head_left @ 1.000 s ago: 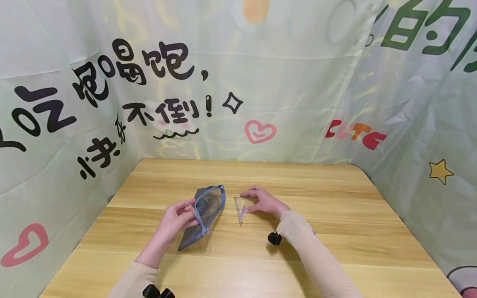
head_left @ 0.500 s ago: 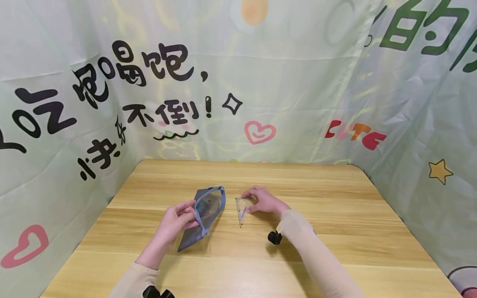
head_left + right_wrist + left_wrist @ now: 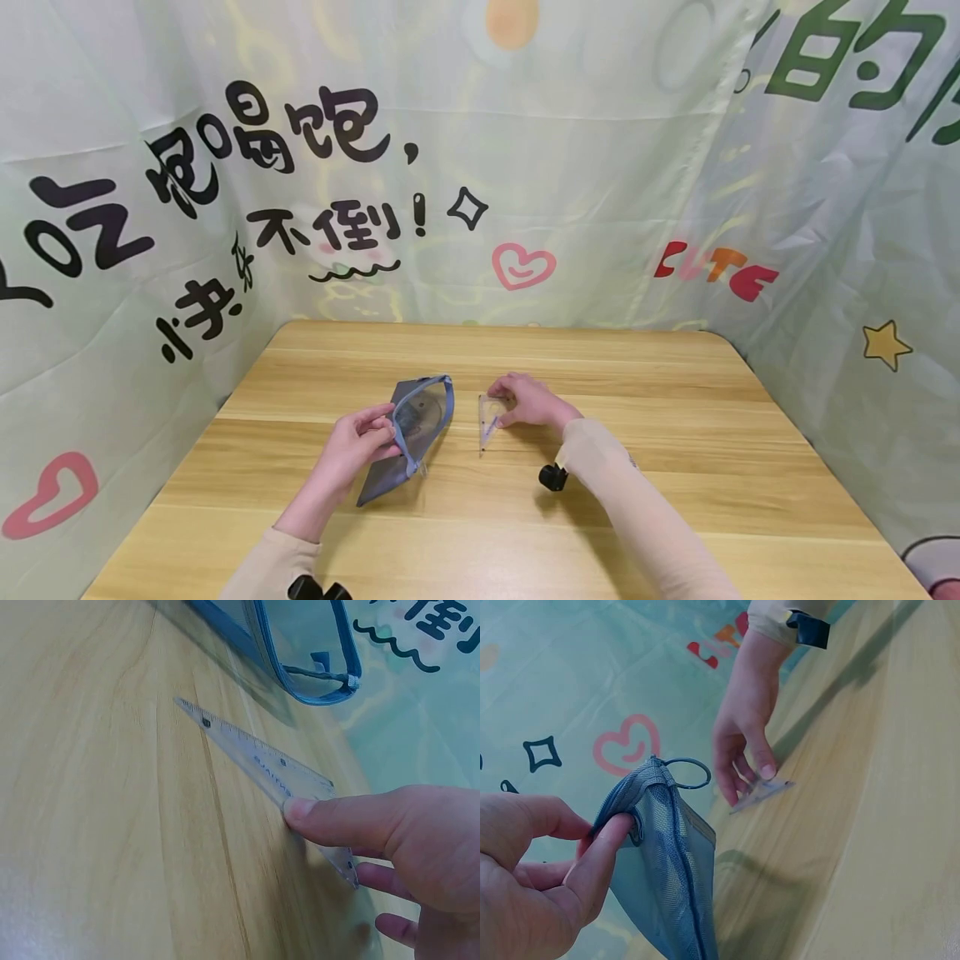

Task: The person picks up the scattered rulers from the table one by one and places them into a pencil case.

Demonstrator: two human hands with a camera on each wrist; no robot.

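A blue zippered mesh pouch (image 3: 431,429) stands tilted left of the table's middle, its mouth spread wide. My left hand (image 3: 363,437) pinches the near side of its rim between thumb and fingers. In the left wrist view the pouch (image 3: 664,862) shows a blue zip and a loop at its top corner. A clear triangular set square (image 3: 262,761) with printed scale marks is pinched by my right hand (image 3: 531,402), thumb on one long edge and fingers at the short end. Its pointed end faces away from that hand, close over the wood, to the right of the pouch.
The light wooden table (image 3: 637,367) reaches back to a printed cloth backdrop (image 3: 600,208) that hangs on the left, back and right. A black wrist camera (image 3: 552,477) sits under the right sleeve, and another wrist camera (image 3: 318,587) shows at the bottom.
The set square has turned slightly in my right hand's grip and shifted a little to the right. My left hand and the pouch have hardly moved.
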